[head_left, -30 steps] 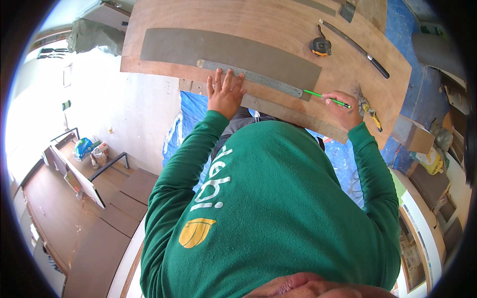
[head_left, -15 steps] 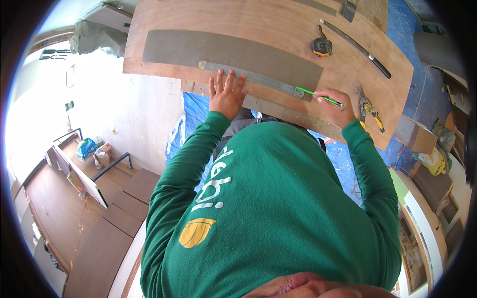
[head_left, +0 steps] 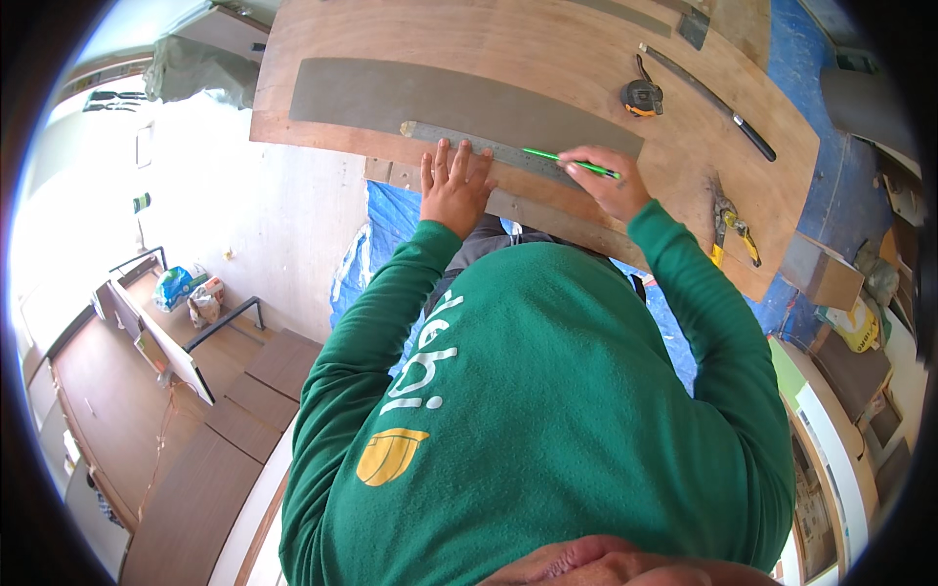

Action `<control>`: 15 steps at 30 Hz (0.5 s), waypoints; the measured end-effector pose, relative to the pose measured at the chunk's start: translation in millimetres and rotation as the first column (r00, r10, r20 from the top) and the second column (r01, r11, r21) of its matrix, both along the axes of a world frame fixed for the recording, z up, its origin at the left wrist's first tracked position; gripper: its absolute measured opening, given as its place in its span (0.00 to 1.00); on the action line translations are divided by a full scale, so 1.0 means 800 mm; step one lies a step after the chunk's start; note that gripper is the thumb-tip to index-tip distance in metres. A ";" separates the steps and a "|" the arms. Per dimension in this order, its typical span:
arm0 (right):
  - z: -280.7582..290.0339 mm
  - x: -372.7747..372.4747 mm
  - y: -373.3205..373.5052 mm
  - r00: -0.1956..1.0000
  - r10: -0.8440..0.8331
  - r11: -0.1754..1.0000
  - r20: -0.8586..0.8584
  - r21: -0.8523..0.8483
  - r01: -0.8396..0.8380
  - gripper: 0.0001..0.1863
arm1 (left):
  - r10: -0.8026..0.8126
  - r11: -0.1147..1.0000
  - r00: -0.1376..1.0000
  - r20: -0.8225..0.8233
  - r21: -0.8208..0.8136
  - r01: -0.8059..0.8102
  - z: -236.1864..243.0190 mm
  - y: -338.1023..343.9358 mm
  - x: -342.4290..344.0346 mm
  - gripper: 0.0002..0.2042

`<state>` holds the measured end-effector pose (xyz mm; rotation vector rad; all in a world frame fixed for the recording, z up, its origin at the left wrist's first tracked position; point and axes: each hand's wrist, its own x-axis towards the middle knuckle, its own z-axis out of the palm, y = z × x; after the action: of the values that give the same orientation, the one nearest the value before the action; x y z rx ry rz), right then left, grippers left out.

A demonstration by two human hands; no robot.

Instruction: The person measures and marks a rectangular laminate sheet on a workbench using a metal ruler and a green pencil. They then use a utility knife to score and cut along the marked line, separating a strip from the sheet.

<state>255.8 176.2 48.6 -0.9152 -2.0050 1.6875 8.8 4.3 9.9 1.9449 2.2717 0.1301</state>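
A long grey strip of sheet material (head_left: 430, 98) lies along the near side of a wooden board. A metal ruler (head_left: 506, 153) rests along the strip's near edge. My left hand (head_left: 455, 195) is spread, its fingertips pressing on the ruler toward its left part. Pinched in my right hand (head_left: 611, 184) is a green pencil (head_left: 543, 154), its tip pointing left at the ruler's upper edge. Any mark under the tip is too small to make out.
On the wooden board (head_left: 684, 176) to the right lie a black tape measure (head_left: 642, 97), a black-handled saw-like tool (head_left: 718, 107) and yellow-handled snips (head_left: 735, 230). Another grey strip (head_left: 625, 16) is at the far edge. Blue sheeting (head_left: 793, 127) covers the floor around.
My right hand has slid the pencil leftward along the ruler, from near its right end toward its middle. My left hand stays pressed on the ruler. The whole view has shifted slightly.
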 end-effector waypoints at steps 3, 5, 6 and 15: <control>-0.002 -0.049 0.001 0.999 0.022 1.000 0.025 0.009 -0.022 0.09 | 0.001 1.000 1.000 0.008 0.001 -0.001 0.003 0.003 0.001 0.26; -0.003 -0.053 0.007 0.999 0.043 0.999 0.014 0.006 -0.044 0.09 | -0.004 1.000 1.000 0.013 0.002 0.004 0.004 0.006 0.004 0.26; -0.004 -0.055 0.008 0.998 0.056 0.998 0.006 0.003 -0.056 0.09 | -0.006 1.000 1.000 0.011 0.000 0.006 0.003 0.006 0.004 0.26; 0.031 0.115 0.006 0.985 -0.031 0.990 0.168 -0.132 0.054 0.09 | 0.012 1.000 1.000 0.006 -0.021 -0.012 0.005 -0.006 0.007 0.26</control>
<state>348.1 181.3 73.6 -1.1727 -1.9766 1.7955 14.2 -0.6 14.1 1.9180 2.2721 0.1135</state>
